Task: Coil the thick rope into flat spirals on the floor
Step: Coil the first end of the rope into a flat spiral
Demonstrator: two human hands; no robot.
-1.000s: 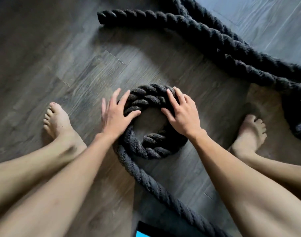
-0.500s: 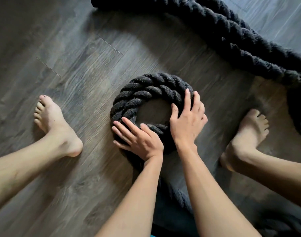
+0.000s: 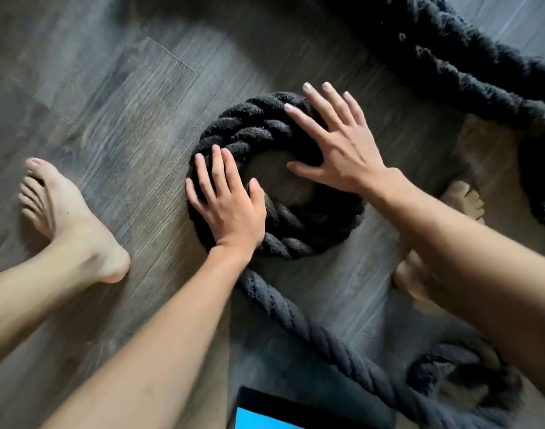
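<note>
Rope [image 3: 252,125]: black, coiled in one ring on floor [image 3: 110,88], tail trailing toward camera.
Left grip [image 3: 231,205]: released, fingers straight, flat on ring's left side.
Right grip [image 3: 342,144]: released, fingers spread over ring's right.

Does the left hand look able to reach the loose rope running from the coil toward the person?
Probably yes. The left hand lies flat on the coil, and the loose rope leaves the coil just below its wrist, bare on the floor with nothing on it.
</note>
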